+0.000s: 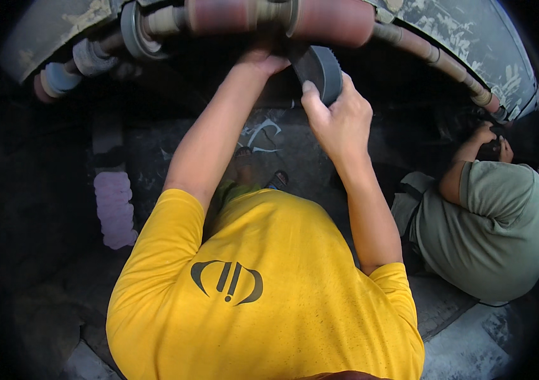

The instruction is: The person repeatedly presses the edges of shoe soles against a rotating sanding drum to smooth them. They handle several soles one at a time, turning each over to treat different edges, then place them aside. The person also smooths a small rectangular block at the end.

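A dark shoe sole (328,71) with a thick, ridged edge is tilted up just below the red rollers of a machine. My right hand (343,120) is closed round its near end, with the thumb pressed on the side facing left. Reaching up under the rollers, my left hand (265,61) meets the sole's left side and appears closed on it; its fingers are mostly lost in shadow. Right above the sole is a wide red roller (334,20), its surface smeared as if spinning. The sole's far end is hidden in the dark, so I cannot tell whether it touches the roller.
A shaft with a second red roller (220,15), a grey wheel (135,31) and smaller drums spans the top. At right sits a co-worker in a green shirt (494,221), hands near the shaft's right end. A pink stack (115,209) stands at left. Pale scraps (263,130) litter the floor.
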A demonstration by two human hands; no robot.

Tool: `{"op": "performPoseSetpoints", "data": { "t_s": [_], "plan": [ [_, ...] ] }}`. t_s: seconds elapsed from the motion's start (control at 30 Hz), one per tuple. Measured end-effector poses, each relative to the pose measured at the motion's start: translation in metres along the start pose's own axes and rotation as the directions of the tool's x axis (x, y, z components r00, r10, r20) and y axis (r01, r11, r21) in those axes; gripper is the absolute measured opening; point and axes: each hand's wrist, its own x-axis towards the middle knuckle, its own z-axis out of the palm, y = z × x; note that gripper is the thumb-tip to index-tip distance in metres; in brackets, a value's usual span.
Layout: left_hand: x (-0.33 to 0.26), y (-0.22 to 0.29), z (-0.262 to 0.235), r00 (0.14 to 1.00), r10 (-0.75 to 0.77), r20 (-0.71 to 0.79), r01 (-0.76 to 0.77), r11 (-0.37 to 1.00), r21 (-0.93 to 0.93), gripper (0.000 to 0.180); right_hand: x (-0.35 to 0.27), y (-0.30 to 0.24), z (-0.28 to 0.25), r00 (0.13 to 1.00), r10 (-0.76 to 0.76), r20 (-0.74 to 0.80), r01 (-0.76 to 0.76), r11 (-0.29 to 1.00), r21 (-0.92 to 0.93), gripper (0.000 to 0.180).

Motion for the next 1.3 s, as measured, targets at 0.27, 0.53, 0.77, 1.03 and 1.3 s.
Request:
{"op": "performPoseSetpoints", "data": {
  "t_s": [0.27,0.53,0.77,1.03,1.3],
  "plan": [
    [-0.033,-0.021,0.002,0.996,-0.037,0.075,0.035,0.999,0.036,0.032,-0.038,0.004,-0.027,0.998,-0.013,0.055,0.016,0.998,-0.058,0.039],
    [-0.055,-0.050,-0.024,0.951,-0.226,0.210,0.249,0.965,-0.089,0.034,-0.061,0.031,-0.060,0.791,0.294,0.537,-0.502,0.813,0.294,0.071],
    [-0.049,-0.043,-0.028,0.945,-0.229,0.232,0.246,0.968,-0.043,0.037,-0.024,0.049,-0.021,0.603,0.257,0.755,-0.781,0.383,0.493,0.091],
    [-0.017,-0.004,0.017,0.996,-0.049,0.076,0.045,0.998,0.045,0.037,0.038,0.033,0.001,0.721,0.250,0.647,-0.683,0.416,0.600,0.071],
    [-0.042,-0.018,-0.011,0.968,-0.105,0.229,0.105,0.994,0.012,0.024,-0.007,0.020,-0.019,0.692,0.275,0.668,-0.703,0.469,0.535,0.095]
  ]
}}
